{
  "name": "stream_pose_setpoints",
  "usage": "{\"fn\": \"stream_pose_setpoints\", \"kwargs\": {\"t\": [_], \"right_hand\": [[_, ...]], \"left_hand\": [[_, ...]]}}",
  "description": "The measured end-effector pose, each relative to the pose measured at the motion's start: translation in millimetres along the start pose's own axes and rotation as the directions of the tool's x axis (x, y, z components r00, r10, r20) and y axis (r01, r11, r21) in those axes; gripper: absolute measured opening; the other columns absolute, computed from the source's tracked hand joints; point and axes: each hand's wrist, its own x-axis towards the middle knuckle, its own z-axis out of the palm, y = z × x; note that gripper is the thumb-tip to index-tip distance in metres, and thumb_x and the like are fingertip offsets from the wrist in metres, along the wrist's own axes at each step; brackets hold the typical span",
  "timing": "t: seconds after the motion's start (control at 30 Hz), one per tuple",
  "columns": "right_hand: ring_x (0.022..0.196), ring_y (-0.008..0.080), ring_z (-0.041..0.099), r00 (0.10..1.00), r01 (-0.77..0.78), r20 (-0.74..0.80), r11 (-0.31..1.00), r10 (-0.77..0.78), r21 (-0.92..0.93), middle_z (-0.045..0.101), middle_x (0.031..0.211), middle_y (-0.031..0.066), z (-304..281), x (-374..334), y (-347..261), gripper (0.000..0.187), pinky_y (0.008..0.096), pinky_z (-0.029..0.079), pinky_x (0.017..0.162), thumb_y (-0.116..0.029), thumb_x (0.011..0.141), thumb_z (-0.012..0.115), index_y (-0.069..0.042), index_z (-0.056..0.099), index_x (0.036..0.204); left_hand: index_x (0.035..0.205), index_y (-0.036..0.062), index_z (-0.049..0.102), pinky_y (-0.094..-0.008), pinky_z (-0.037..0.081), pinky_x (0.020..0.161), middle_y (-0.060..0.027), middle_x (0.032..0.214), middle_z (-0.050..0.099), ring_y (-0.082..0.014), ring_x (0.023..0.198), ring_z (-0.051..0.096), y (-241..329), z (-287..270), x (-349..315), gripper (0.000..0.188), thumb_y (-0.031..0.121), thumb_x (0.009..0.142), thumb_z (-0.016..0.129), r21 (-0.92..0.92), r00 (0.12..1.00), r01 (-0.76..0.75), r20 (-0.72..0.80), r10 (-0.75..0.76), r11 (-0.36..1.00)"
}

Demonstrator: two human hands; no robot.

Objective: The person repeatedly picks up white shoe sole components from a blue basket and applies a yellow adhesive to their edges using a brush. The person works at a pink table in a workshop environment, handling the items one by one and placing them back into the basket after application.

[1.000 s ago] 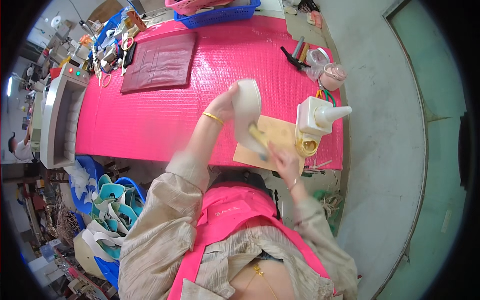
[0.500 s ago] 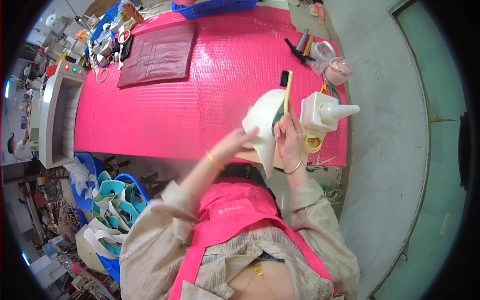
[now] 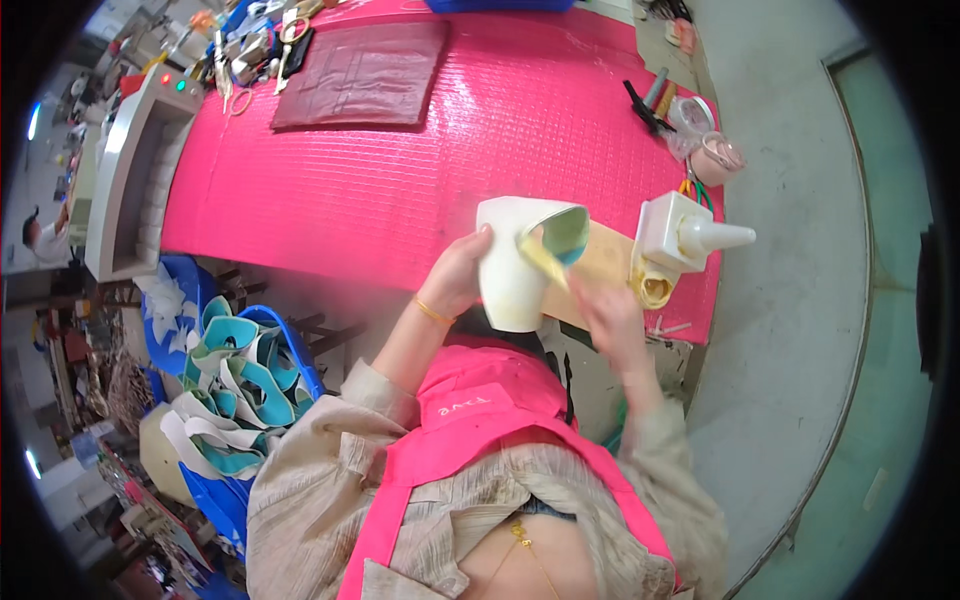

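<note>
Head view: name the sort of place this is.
Likely a hand-assembly workshop: a pink-covered workbench, a blue tub heaped with curved white-and-teal pieces, and a white bottle with a conical nozzle.

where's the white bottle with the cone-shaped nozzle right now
In the head view, the white bottle is near the right end of the pink table cover, just right of the tan sheet and up and right of the person's right hand.

The white piece (image 3: 508, 270) is looking smooth, the table cover (image 3: 340, 190) glossy and ridged, the bottle (image 3: 668, 228) at right plastic.
</note>
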Motion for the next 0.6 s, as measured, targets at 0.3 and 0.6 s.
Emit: {"fn": "stream_pose_setpoints", "kwargs": {"t": [0.3, 0.6], "right_hand": [[0.053, 0.0178, 0.046, 0.974, 0.189, -0.131, 0.982, -0.186, 0.018, 0.046, 0.057, 0.0035, 41.3, 22.6, -7.3, 0.037, 0.0297, 0.031, 0.053, -0.012, 0.074, 0.058, -0.016, 0.057, 0.111], [0.048, 0.0162, 0.044, 0.967, 0.094, 0.187, 0.926, -0.172, 0.364, 0.053, 0.06, 0.0057, 123.1, 186.9, -87.5, 0.033, 0.0301, 0.035, 0.048, -0.005, 0.076, 0.057, -0.01, 0.059, 0.108]], "left_hand": [[0.116, -0.005, 0.039, -0.0391, 0.038, 0.092, -0.0151, 0.111, 0.05, -0.0258, 0.101, 0.051, 64.8, -26.8, -23.7, 0.039, 0.026, 0.092, 0.033, 0.005, 0.985, -0.159, 0.063, 0.159, 0.987], [0.117, -0.0037, 0.041, -0.0347, 0.04, 0.091, -0.0126, 0.112, 0.051, -0.0219, 0.101, 0.052, 231.8, -169.5, -87.3, 0.034, 0.017, 0.09, 0.041, -0.008, 0.856, -0.517, -0.019, 0.517, 0.856]]}}
